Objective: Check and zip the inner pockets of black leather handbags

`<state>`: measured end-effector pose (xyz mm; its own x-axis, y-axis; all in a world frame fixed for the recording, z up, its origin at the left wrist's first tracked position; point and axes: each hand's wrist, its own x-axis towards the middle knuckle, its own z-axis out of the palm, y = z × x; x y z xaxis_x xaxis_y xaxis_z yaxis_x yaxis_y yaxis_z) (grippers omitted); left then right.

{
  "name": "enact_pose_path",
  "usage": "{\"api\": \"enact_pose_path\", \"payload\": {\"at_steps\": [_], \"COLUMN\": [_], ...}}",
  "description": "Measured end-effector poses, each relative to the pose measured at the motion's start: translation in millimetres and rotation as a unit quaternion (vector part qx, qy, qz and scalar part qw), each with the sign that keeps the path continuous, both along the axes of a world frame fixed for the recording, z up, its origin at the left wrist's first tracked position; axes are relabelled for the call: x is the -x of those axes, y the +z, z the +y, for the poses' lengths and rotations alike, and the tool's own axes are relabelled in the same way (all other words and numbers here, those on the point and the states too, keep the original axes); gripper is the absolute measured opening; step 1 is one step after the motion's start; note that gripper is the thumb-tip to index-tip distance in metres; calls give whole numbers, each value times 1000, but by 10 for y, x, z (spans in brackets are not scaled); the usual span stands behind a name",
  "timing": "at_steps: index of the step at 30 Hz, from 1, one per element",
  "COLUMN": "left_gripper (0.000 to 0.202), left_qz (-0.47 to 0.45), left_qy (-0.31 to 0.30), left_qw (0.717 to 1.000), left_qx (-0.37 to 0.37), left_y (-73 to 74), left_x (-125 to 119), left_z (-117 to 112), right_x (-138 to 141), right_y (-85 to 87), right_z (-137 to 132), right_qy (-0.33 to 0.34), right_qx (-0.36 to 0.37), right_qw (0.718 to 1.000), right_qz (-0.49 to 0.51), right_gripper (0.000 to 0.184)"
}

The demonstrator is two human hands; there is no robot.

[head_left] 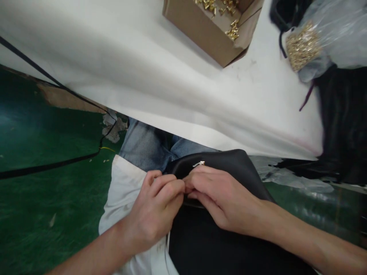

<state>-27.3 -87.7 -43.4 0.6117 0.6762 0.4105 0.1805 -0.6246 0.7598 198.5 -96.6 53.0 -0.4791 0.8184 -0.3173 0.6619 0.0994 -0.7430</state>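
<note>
Black, leather-like sheeting makes up the black piece (212, 236) in work, which lies across the person's lap, its upper fold just beside the near edge of the bench (120, 72). Left hand (157, 206) and right hand (223, 198) meet at this fold; the grip of each is drawn together, apparently clamped on the material, though the pinched spot itself is hidden. A small silvery fitting (202, 163) shows just past the right index finger; whether it is fixed or loose cannot be told. Principal risk, in judgement: the lap gives soft, uneven support, so the fold could slide or twist out of the pinch if either hand eased. Should the fitting be loose, a slip could drop it to the green floor (63, 225), where a pale scrap (114, 128) already lies and a small part would be hard to find. Nails or a hard pinch could also mark the surface. Surroundings: an open cardboard box (200, 30) of gold-coloured pieces (233, 30) stands back from the near edge, well apart from the hands. At the bench's right end, a bag of gold pieces (304, 47) and dark material (344, 122) crowd the corner. A black strap (43, 167) trails at the left over the floor, a possible snag. The bench's near edge limits forward room.
</note>
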Motion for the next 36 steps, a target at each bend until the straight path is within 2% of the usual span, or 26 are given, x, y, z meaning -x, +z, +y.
{"api": "enact_pose_path", "payload": {"at_steps": [4, 7, 11, 15, 20, 25, 32, 36], "left_gripper": [19, 15, 11, 10, 14, 19, 18, 23], "left_qz": [-18, -8, 6, 24, 37, 32, 30, 28], "left_qy": [-7, -25, -12, 16, -7, -25, -22, -20], "left_qw": [997, 996, 999, 1000, 998, 996, 997, 995], "left_qx": [74, 89, 46, -4, -55, -81, -66, -95], "left_y": [44, 20, -35, -78, -110, -93, -95, -88], "left_x": [-32, -44, -50, -54, -37, 1, -1, 19], "left_z": [-4, -50, -110, -163, -183, -117, -91, -69], "right_x": [-38, -34, -21, -17, 12, 20, 42, 72], "right_y": [-74, -140, -180, -168, -179, -227, -210, -201], "right_z": [-41, -50, -6, 47, 104, 186, 206, 187], "right_qy": [-23, -62, -94, -128, -199, -248, -248, -251], "right_qx": [4, 34, 74, 155, 273, 346, 346, 342], "right_qw": [1000, 997, 992, 979, 939, 902, 903, 905], "right_qz": [2, 11, 26, 19, 58, 70, 51, 40], "right_gripper": [19, 15, 14, 14, 11, 5, 13, 19]}}
